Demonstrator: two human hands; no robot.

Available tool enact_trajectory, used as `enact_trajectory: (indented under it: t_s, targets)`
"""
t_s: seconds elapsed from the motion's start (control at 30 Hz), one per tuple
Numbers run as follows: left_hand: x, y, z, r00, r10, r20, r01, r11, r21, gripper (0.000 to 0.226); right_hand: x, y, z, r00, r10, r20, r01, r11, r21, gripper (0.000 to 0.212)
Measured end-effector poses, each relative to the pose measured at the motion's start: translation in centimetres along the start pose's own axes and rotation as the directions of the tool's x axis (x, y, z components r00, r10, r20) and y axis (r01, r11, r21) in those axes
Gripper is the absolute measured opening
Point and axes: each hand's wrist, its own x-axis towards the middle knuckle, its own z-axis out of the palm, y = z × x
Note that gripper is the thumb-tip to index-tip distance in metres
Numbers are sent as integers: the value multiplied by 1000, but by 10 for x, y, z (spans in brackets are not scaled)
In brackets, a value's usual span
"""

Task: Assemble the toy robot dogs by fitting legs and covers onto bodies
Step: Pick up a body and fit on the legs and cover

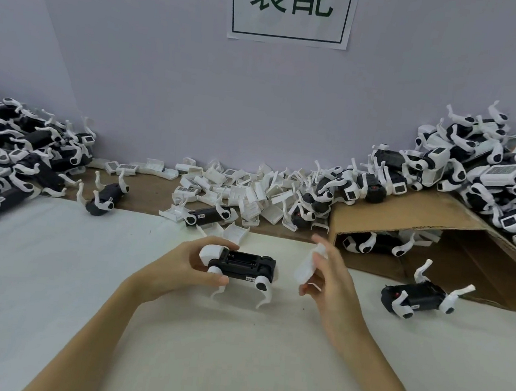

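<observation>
L hand: holds dog body above tabletop, fingers clamped on its left end; thumb at near side by front leg joint.
Dog body: black, long axis roughly L–R, open top w/ battery-bay-like recess showing; white cap on left end, white legs hanging down at near side, round black hubs on joints.
R hand: raised just right of body, not touching it; fingers curled round white cover, thumb pressed on its near edge. Cover motion-blurred, detail can't be read.
Gap: body & cover apart, cover at about same height as body.
Tabletop: white sheet over near part, bare brown strip at the back.
Loose dog R: black body w/ white legs, lying on sheet near cardboard edge, legs sticking up & out.
Loose dog L: lying on its back at sheet's far edge, legs up.
Third dog centre: on its side among covers just beyond the hands.
Cover heap: many white covers piled along back centre, some w/ grey grille panel.
L pile: heap of black bodies w/ legs, no white tops seen.
R pile: dogs w/ white covers fitted, stacked on cardboard.
Cardboard: flattened box sloping over right back; one dog under its flap.
Wall sign: white paper, green-black frame, two Chinese chars.
</observation>
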Motion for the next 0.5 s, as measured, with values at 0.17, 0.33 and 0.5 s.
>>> enact_trajectory:
  t_s: [0.17,0.33,0.5]
  targets:
    - [2,12,15,999,38,9,-38,999,21,57,-9,-8,-1,960,-239,143,273,909,-315,27]
    - [5,15,25,995,101,-21,-101,995,13,63,-13,-15,1,926,-319,201,376,820,-431,30]
    - [7,16,28,991,131,-31,-131,991,17,67,-11,-21,-8,927,-295,232,364,856,-367,46]
